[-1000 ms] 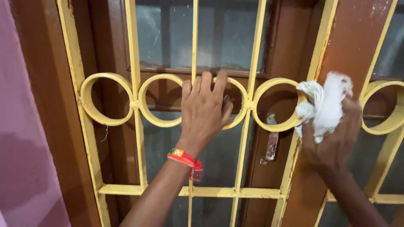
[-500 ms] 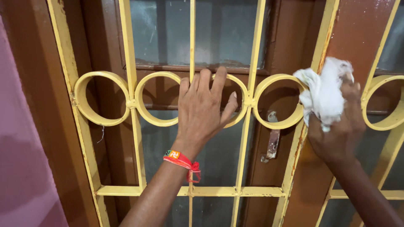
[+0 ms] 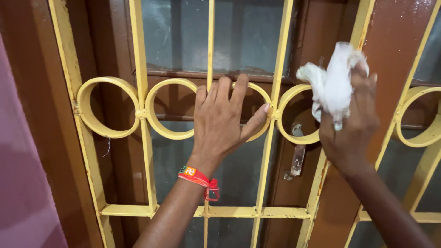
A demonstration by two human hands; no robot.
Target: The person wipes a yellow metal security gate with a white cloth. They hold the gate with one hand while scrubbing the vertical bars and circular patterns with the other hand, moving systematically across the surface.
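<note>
While the left hand (image 3: 220, 121) rests open on a yellow window grille (image 3: 271, 112), the right hand (image 3: 349, 124) clutches a white cloth (image 3: 333, 82). Brown frame (image 3: 390, 46) behind, pink wall (image 3: 23, 174) left.

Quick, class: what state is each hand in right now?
Left hand: open, fingers hooked over a yellow grille ring.
Right hand: closed, holding a white cloth.

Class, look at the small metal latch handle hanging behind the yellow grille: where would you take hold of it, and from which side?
Grip the latch handle by its free lower end, reaching through the ring above it from the front; it hangs upright, and bars flank both sides.
</note>
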